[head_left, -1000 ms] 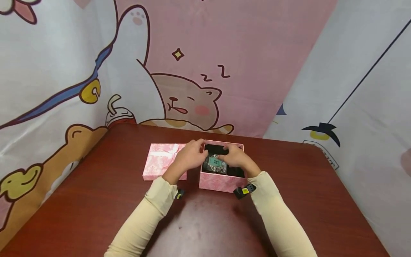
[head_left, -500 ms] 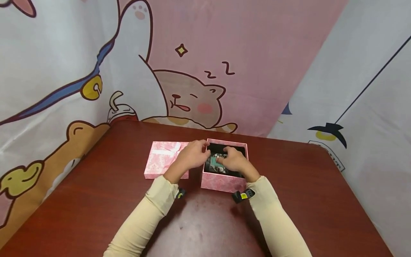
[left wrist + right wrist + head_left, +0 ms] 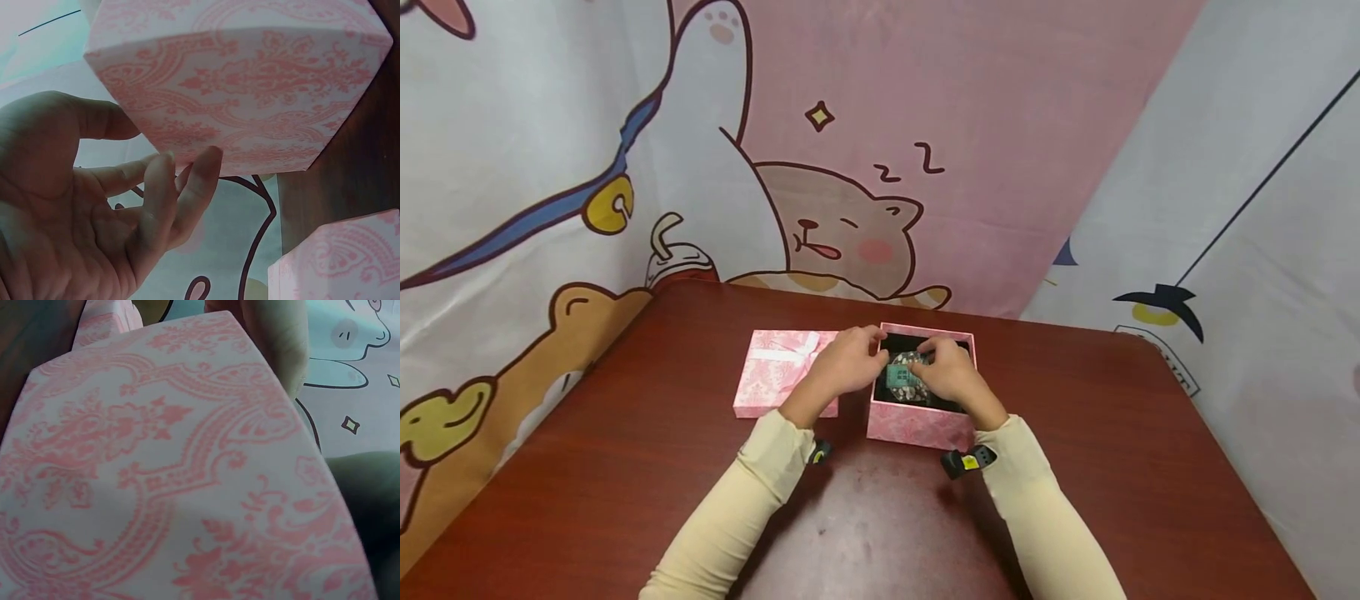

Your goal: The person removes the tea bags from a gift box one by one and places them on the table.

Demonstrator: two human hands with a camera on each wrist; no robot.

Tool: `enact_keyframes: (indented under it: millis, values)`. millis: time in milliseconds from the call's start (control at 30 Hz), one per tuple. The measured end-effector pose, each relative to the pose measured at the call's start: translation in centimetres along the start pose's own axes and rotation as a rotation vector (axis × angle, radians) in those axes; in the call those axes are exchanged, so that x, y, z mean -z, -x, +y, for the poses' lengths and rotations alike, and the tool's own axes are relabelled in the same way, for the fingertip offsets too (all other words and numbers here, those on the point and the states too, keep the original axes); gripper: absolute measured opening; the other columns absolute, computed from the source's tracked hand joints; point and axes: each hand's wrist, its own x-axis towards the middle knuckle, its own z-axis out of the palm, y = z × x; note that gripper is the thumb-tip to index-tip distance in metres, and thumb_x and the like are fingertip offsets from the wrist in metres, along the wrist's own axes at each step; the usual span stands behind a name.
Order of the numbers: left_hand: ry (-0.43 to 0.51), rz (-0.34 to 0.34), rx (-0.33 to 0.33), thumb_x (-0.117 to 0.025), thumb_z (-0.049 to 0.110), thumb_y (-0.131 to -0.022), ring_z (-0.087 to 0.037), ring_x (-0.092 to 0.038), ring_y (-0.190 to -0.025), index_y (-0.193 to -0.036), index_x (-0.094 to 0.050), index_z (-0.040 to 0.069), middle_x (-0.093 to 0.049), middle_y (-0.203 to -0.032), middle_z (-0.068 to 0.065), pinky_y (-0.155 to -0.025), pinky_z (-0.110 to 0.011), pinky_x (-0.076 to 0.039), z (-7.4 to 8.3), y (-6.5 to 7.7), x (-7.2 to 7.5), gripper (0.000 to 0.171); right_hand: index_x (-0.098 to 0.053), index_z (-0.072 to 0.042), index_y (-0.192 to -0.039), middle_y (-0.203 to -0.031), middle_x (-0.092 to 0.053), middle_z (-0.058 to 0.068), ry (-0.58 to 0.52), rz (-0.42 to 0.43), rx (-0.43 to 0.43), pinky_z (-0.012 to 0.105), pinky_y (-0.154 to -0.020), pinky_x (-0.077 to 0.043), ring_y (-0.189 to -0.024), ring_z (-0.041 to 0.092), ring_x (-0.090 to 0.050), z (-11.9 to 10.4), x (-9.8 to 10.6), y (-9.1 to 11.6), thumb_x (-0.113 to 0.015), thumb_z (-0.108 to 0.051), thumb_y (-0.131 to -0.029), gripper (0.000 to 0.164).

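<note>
"Starting from the left, what has changed?"

"Not the pink lid (image 3: 775, 371); it lies just left of the left hand (image 3: 848, 362), as it did a second ago. That hand has barely shifted, fingers bent, gripping the rim of the pink box (image 3: 920, 425) between the two hands."

"And further right?"

"The labelled item (image 3: 901, 377) is inside the box, just right of the left fingertips. The right hand (image 3: 951, 371) is what differs. A second ago its thumb was only at the item's edge; then it crossed the label. Now thumb and fingers are closer together on the item's right side, apparently pinching it. I'd judge the reach over and the hold begun, with the left hand steadying the box."

"Do the wrist views agree?"

"The left one adds what the head view hides: the thumb passing over the rim, two fingertips against the outer wall. The right one is nearly all patterned wall, the right hand a dark shape past the rim, so it can't confirm the pinch. Only the head view shows the item."
</note>
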Motion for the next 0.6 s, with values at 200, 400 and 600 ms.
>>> enact_keyframes:
  millis: [200,400,600]
  values:
    - [0.010,-0.009,0.009,-0.058,0.028,-0.096,-0.022,-0.060,-0.096,-0.129,-0.063,0.009,-0.065,-0.113,-0.009,-0.081,-0.043,-0.052,0.0,0.0,-0.1,0.038,-0.068,0.003,-0.116,-0.110,-0.068,0.020,-0.081,-0.017,0.049,0.049,-0.088,-0.052,-0.105,0.035,-0.063,0.1,-0.3,0.2,-0.073,-0.009,-0.084,0.035]
    - [0.020,-0.014,0.023,-0.062,0.026,-0.095,-0.025,-0.061,-0.101,-0.130,-0.063,0.010,-0.065,-0.118,-0.011,-0.086,-0.045,-0.051,-0.1,0.1,-0.1,0.038,-0.067,0.004,-0.117,-0.110,-0.066,0.025,-0.158,-0.005,0.047,0.041,-0.069,-0.058,-0.077,0.026,-0.068,0.2,0.6,0.3,-0.072,0.000,-0.083,0.035]
    - [0.020,0.004,-0.015,-0.065,0.021,-0.092,-0.025,-0.059,-0.096,-0.128,-0.063,0.008,-0.066,-0.109,-0.011,-0.084,-0.042,-0.050,-0.1,-0.2,-0.1,0.039,-0.062,0.005,-0.125,-0.111,-0.065,0.026,-0.281,-0.018,0.036,0.036,-0.061,-0.059,-0.070,0.020,-0.066,0.7,3.5,0.7,-0.067,0.002,-0.089,0.036]
